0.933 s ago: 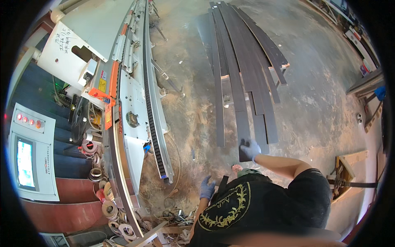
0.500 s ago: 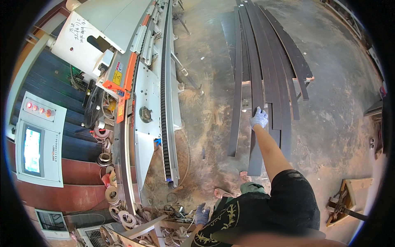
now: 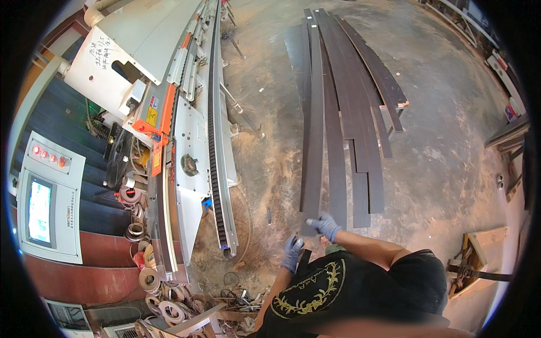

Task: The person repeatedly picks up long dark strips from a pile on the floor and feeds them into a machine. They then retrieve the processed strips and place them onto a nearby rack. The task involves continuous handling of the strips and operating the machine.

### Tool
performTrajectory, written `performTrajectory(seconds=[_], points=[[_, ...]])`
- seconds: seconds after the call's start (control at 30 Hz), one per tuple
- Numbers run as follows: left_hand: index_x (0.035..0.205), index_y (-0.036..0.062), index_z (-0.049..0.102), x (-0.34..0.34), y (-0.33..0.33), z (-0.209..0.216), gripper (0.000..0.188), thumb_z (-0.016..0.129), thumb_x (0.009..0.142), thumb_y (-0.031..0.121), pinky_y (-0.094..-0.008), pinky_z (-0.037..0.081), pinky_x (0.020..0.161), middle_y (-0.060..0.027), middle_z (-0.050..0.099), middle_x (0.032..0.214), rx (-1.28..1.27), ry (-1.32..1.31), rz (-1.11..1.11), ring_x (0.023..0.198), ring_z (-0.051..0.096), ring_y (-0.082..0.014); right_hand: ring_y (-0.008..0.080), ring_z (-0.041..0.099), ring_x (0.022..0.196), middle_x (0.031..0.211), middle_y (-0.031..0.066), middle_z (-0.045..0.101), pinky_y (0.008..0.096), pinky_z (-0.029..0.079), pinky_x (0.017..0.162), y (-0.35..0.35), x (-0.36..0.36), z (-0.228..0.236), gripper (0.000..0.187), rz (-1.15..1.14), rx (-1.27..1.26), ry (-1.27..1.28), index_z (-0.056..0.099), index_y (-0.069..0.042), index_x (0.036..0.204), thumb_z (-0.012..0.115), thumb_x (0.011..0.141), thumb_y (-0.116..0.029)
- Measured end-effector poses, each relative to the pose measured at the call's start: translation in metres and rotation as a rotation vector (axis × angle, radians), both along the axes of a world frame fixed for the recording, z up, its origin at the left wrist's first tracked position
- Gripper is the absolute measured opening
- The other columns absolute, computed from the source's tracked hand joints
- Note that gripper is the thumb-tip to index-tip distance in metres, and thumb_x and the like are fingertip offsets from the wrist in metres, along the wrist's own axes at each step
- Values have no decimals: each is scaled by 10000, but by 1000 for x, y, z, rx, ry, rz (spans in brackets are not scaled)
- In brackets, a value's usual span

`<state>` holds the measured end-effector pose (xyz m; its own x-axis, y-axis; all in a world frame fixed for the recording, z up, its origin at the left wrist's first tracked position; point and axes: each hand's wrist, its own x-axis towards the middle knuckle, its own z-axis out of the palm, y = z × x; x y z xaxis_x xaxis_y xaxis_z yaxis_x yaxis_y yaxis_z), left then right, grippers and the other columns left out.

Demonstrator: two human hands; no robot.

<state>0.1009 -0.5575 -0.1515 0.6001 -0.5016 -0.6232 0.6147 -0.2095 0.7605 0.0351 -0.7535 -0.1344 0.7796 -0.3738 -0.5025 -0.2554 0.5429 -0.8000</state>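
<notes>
A pile of long dark thin strips [image 3: 352, 112] lies on the concrete floor ahead of me. One long dark strip [image 3: 311, 141] runs from the pile's far end back toward me. My right hand [image 3: 326, 226], in a blue-grey glove, grips its near end. My left hand [image 3: 292, 252], gloved the same, closes on the same strip a little lower, close to my chest. Below that hand, the strip's last part is partly hidden by my black shirt.
A long white and grey machine [image 3: 189, 141] with a black toothed track [image 3: 214, 141] runs along my left. A control panel with a lit screen [image 3: 40, 209] stands at far left. Rolls of banding tape [image 3: 149, 277] lie at the machine's foot. A wooden frame [image 3: 479, 259] lies right.
My right hand was stretched out onto the pile; it has drawn back toward me with one strip's end. My left hand has risen and closed on that strip.
</notes>
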Motion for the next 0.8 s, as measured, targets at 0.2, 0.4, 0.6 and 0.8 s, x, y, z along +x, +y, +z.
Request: performTrajectory(seconds=[0.2, 0.4, 0.6, 0.8], points=[[1130, 37, 600, -25, 68, 40, 341, 689, 857, 223, -319, 546, 710, -46, 661, 955, -64, 158, 184, 812, 640, -169, 160, 604, 896, 1046, 58, 656, 335, 513, 765, 72, 1, 13, 356, 442, 77, 182, 647, -56, 1113, 702, 858, -298], [1203, 29, 550, -94, 228, 83, 496, 713, 800, 267, -424, 557, 784, -117, 601, 1132, 143, 10, 561, 1005, 602, -263, 199, 639, 851, 1028, 80, 666, 372, 540, 657, 6, 76, 37, 412, 178, 340, -4, 624, -69, 1088, 721, 819, -366], [1236, 28, 533, -167, 321, 136, 602, 686, 797, 411, -407, 509, 858, -119, 593, 1124, -112, -343, 1216, 1034, 577, -271, 230, 636, 913, 1064, 61, 674, 417, 498, 816, -66, 169, 25, 392, -63, 475, -70, 627, -118, 1093, 705, 815, -384], [1240, 34, 531, -135, 292, 109, 630, 648, 813, 484, -378, 474, 889, -113, 595, 1118, -246, -472, 1529, 1014, 583, -259, 289, 561, 1084, 1258, 140, 574, 505, 457, 851, 64, 122, 9, 587, 174, 588, -86, 490, -106, 1305, 670, 853, -433]])
